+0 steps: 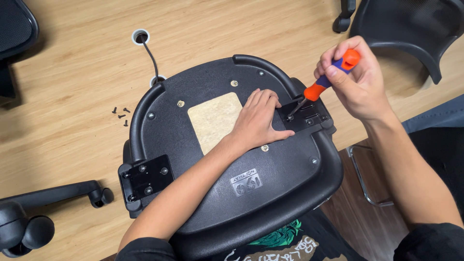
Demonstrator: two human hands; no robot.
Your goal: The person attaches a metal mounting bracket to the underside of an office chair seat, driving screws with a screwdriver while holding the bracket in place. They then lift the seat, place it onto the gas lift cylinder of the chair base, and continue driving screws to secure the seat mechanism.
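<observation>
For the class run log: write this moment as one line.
left hand flat on chair seat underside | right hand turning screwdriver in bracket | spare screws on table

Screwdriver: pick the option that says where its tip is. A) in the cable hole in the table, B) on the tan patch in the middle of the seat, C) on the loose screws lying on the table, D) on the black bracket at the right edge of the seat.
D: the right hand holds the orange screwdriver with its tip down on the black bracket, beside the left hand lying flat on the seat.
</observation>
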